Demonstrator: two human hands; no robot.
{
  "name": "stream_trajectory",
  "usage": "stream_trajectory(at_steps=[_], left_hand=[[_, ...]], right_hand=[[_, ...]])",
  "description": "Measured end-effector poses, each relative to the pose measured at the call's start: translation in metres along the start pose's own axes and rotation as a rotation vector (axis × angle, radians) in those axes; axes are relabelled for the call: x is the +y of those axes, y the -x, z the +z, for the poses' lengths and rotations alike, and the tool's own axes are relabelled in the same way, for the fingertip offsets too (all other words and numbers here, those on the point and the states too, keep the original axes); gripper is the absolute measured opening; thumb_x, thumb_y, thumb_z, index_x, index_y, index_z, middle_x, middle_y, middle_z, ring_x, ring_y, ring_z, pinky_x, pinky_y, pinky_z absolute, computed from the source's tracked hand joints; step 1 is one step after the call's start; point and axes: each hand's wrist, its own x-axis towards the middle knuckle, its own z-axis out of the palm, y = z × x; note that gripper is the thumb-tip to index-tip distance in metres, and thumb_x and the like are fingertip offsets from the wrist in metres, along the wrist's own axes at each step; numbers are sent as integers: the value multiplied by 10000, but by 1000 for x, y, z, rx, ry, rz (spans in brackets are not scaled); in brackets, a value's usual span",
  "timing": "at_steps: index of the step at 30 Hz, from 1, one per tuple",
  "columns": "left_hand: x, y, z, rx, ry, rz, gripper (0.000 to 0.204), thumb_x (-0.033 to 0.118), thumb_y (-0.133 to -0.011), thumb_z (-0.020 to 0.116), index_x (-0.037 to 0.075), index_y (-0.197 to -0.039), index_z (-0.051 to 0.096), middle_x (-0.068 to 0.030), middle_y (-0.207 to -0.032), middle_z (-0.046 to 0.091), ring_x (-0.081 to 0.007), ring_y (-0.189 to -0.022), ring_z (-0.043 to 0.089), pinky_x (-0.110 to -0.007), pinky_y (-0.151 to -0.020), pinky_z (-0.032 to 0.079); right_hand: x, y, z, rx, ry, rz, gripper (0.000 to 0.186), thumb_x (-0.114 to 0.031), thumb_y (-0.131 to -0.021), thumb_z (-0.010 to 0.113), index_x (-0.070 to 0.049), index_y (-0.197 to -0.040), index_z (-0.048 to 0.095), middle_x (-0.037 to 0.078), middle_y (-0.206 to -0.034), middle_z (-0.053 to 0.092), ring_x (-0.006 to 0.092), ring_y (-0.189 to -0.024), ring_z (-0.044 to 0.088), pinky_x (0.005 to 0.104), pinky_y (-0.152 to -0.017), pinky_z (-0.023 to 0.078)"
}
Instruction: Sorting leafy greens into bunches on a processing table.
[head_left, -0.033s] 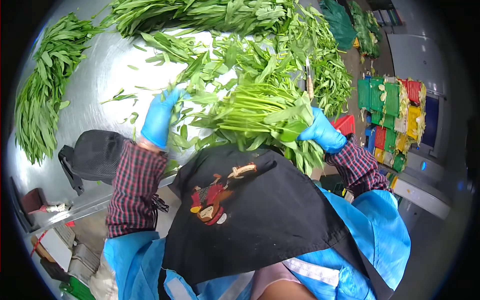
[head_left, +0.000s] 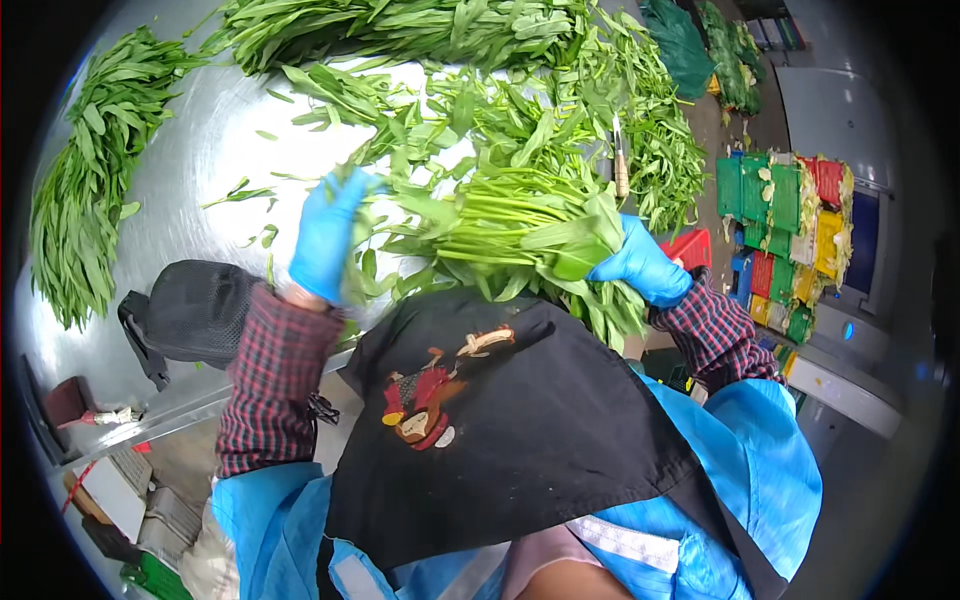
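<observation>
My right hand (head_left: 648,262), in a blue glove, grips a bunch of long-stemmed leafy greens (head_left: 515,222) that look like water spinach. The bunch lies sideways above my lap, with pale stems showing in its middle and leaves at both ends. Close to the bunch's left end is my left hand (head_left: 332,235), also blue-gloved. Motion smears its fingers, so whether they pinch any leaves is unclear. Loose greens (head_left: 500,110) are strewn over the metal table (head_left: 225,150) beyond my hands. A knife (head_left: 620,165) with a wooden handle rests among them.
More greens are heaped along the far edge (head_left: 420,30) and in a pile on the left (head_left: 95,180). A black bag (head_left: 195,310) sits beside my left forearm. Stacked coloured crates (head_left: 780,220) stand on the right, past a red container (head_left: 688,248).
My left hand has shifted a little right and upward beside the bunch. My right hand keeps its grip with barely any movement.
</observation>
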Motion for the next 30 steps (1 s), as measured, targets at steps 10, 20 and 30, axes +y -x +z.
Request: stream_trajectory(at_steps=[10, 20, 30], left_hand=[[-12, -29, -23, 41, -573, 205, 313, 153, -846, 639, 44, -1128, 557, -100, -888, 662, -211, -765, 652, -331, -699, 533], [-14, 5, -20, -493, -354, -236, 518, 171, -855, 628, 17, -1314, 442, -35, -1075, 614, -96, -922, 574, -232, -752, 463], [-13, 31, 24, -339, -9, -206, 280, 42, -731, 710, 11, -972, 571, -37, -825, 575, -88, -672, 549, -237, -576, 446]], right_hand=[[-5, 11, 1, 37, 121, -28, 681, 60, -633, 747, -4, -1271, 519, 39, -1155, 625, 122, -1058, 573, 301, -951, 453], [13, 11, 5, -4, 484, -386, 733, -105, -636, 823, 11, -1289, 511, 82, -1137, 648, 140, -987, 618, 302, -903, 477], [-17, 5, 12, -51, 1001, -654, 699, -263, -598, 808, -36, -1214, 568, 158, -1018, 649, 347, -896, 626, 393, -800, 482]])
